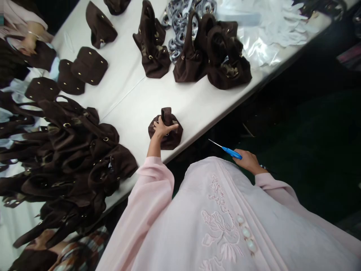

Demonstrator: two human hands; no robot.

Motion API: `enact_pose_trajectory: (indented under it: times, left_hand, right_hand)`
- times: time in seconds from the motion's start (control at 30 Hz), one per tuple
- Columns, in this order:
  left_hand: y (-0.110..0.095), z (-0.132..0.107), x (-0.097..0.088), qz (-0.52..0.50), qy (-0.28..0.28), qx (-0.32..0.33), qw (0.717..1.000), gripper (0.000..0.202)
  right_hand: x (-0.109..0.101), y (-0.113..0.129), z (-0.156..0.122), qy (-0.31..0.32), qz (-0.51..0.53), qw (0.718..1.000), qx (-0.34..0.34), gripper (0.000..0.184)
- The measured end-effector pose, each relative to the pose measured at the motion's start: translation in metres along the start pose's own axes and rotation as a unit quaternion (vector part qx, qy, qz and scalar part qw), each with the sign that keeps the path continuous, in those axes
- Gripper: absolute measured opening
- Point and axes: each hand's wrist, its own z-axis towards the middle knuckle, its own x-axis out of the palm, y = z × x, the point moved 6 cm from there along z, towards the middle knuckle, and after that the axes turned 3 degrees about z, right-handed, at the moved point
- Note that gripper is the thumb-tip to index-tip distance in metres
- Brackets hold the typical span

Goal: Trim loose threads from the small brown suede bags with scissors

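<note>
My left hand (162, 130) lies over a small dark brown bag (171, 142) near the table's edge. Its thumb and fingers are spread across the top, and a loop of brown handle (166, 112) rises just beyond them. Off the table's edge, low by my side, my right hand (248, 161) is closed round a blue-handled tool (231, 152). The tool's thin metal shaft points up and left, toward the table, touching nothing. Its exact kind is unclear.
Brown bags (64, 150) pile up on the left, with several more (225, 64) farther back. Flat brown pieces (90, 66), grey rings (177, 37) and clear plastic (262, 49) lie on the white table (126, 109). Another person's hand (29, 41) works at far left; a plaid sleeve (81, 252) shows below.
</note>
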Motion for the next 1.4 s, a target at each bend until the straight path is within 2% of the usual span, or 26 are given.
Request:
enact_pose_trajectory:
  times: [0.07,0.13,0.2,0.27,0.33,0.43,0.53,0.6,0.7,0.77,0.87,0.93,0.97,1.0,1.13,1.17,1.3,1.4]
  left_hand:
    - [-0.005,-0.006,0.008,0.019,-0.007,-0.03,0.999,0.129]
    - [-0.012,-0.012,0.017,0.038,-0.053,-0.073,0.995,0.126]
    - [-0.02,-0.014,0.024,0.043,-0.115,-0.094,0.988,0.108]
    - [-0.024,-0.012,0.026,0.037,-0.152,-0.095,0.983,0.09]
    - [-0.022,-0.01,0.021,0.025,-0.157,-0.086,0.983,0.076]
    - [-0.014,-0.009,0.004,0.001,-0.157,-0.066,0.985,0.058]
    - [0.0,-0.02,-0.012,-0.02,-0.167,-0.062,0.984,0.047]
    - [0.013,-0.037,-0.016,-0.034,-0.182,-0.077,0.98,0.04]
    - [0.04,-0.079,-0.008,-0.06,-0.206,-0.119,0.97,0.029]
    - [0.058,-0.112,0.002,-0.08,-0.214,-0.148,0.962,0.022]
    - [0.078,-0.156,0.018,-0.113,-0.216,-0.174,0.954,0.014]
    - [0.084,-0.174,0.024,-0.133,-0.218,-0.177,0.95,0.012]
    - [0.085,-0.18,0.025,-0.141,-0.22,-0.175,0.949,0.011]
    - [0.086,-0.185,0.025,-0.148,-0.221,-0.17,0.949,0.011]
    - [0.088,-0.197,0.016,-0.162,-0.23,-0.135,0.95,0.012]
    - [0.09,-0.202,0.014,-0.166,-0.231,-0.125,0.951,0.011]
    - [0.113,-0.228,0.011,-0.205,-0.231,-0.101,0.946,0.012]
    - [0.14,-0.253,0.018,-0.255,-0.232,-0.105,0.933,0.013]
  right_hand:
    - [0.004,0.001,0.003,0.01,0.007,1.0,-0.005,0.012]
    - [0.007,0.003,0.008,0.022,0.004,1.0,-0.014,0.012]
    - [0.006,0.005,0.012,0.031,-0.003,0.999,-0.028,0.014]
    - [0.002,0.007,0.015,0.029,-0.005,0.999,-0.043,0.014]
    - [-0.004,0.008,0.016,0.021,-0.003,0.998,-0.06,0.015]
    - [-0.013,0.001,0.015,0.011,0.0,0.997,-0.074,0.016]
    - [-0.022,-0.011,0.018,0.007,0.006,0.996,-0.083,0.019]
    - [-0.028,-0.016,0.02,0.007,0.01,0.995,-0.096,0.019]
    - [-0.041,-0.009,0.015,0.018,0.02,0.99,-0.136,0.02]
    - [-0.048,0.011,0.0,0.049,0.03,0.981,-0.187,0.022]
    - [-0.049,0.055,-0.033,0.153,0.033,0.943,-0.293,0.02]
    - [-0.043,0.078,-0.049,0.21,0.009,0.915,-0.345,0.019]
    - [-0.04,0.084,-0.052,0.218,-0.01,0.909,-0.356,0.021]
    - [-0.038,0.088,-0.051,0.21,-0.031,0.91,-0.355,0.022]
    - [-0.04,0.082,-0.034,0.107,-0.098,0.943,-0.299,0.025]
    - [-0.039,0.081,-0.035,0.103,-0.099,0.944,-0.297,0.026]
    - [-0.025,0.079,-0.065,0.172,-0.056,0.94,-0.289,0.031]
    - [-0.016,0.072,-0.084,0.117,-0.073,0.964,-0.226,0.032]
